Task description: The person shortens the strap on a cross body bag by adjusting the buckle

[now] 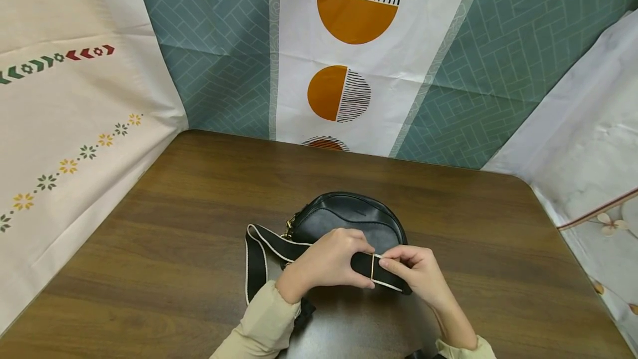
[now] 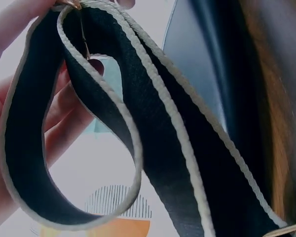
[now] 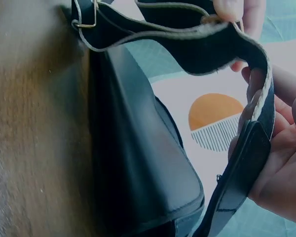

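A black half-round bag [image 1: 344,218] stands on the table behind both hands. Its black webbing strap [image 1: 257,265] has white edges and trails to the left in a fold. My left hand [image 1: 326,262] grips the strap close to a thin gold slider buckle [image 1: 372,266]. On the other side of the buckle, my right hand [image 1: 421,273] pinches the strap between thumb and fingers. A hanging loop of webbing [image 2: 19,148] fills the left wrist view. In the right wrist view, the strap's black leather end piece [image 3: 244,168] lies against the right hand's fingers.
The brown wooden table [image 1: 149,248] reaches back to a patterned curtain [image 1: 219,60]. White cloth [image 1: 75,143] with printed flowers hangs along the left edge, and pale cloth [image 1: 588,137] borders the right. A gold clasp [image 1: 289,226] sits at the bag's left side.
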The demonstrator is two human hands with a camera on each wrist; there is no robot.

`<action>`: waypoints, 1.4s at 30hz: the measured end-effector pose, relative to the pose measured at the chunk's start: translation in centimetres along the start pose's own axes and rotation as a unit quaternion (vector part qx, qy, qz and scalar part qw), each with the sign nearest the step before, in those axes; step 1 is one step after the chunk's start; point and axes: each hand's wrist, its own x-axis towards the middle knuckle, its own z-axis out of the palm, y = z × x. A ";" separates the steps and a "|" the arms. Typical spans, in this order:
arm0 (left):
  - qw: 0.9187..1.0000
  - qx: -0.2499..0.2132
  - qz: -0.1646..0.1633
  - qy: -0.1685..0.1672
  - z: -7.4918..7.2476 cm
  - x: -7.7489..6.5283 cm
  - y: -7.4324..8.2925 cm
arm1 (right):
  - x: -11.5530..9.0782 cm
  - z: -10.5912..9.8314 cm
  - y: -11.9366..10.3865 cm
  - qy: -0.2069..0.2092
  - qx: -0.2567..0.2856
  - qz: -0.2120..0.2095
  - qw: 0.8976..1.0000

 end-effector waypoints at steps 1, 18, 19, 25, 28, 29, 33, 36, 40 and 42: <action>1.000 -0.003 0.001 0.001 0.0 0.1 0.0 | 0.0 0.1 0.0 0.002 0.002 0.000 1.000; 0.999 -0.029 0.032 0.033 0.3 0.2 -0.2 | -0.6 -1.2 -0.1 -0.071 -0.021 0.055 0.996; 0.998 -0.029 0.033 0.034 0.2 0.1 -0.2 | -0.7 -1.4 -0.1 -0.078 -0.031 0.057 0.995; 0.999 -0.023 0.027 0.031 0.1 0.1 -0.2 | -1.1 -1.8 0.3 -0.083 -0.043 0.042 0.995; 0.999 -0.019 0.020 0.023 0.1 0.1 -0.1 | -1.1 -1.5 0.5 -0.066 -0.044 0.033 0.996; 0.999 -0.019 0.017 0.020 0.1 0.1 0.0 | -1.1 -1.4 0.5 -0.061 -0.046 0.034 0.997; 1.000 -0.010 0.010 0.006 0.3 0.2 0.1 | -1.1 -1.0 0.5 -0.050 -0.047 0.034 0.997; 1.000 0.001 0.005 -0.002 0.4 0.2 0.2 | -1.1 -0.8 0.5 -0.046 -0.031 0.027 0.998; 1.000 0.008 0.003 -0.015 0.7 0.3 0.3 | -1.1 -0.4 0.6 -0.048 0.001 0.017 0.999; 1.000 0.007 0.006 -0.020 0.9 0.4 0.3 | -1.0 -0.3 0.6 -0.051 0.011 0.016 0.999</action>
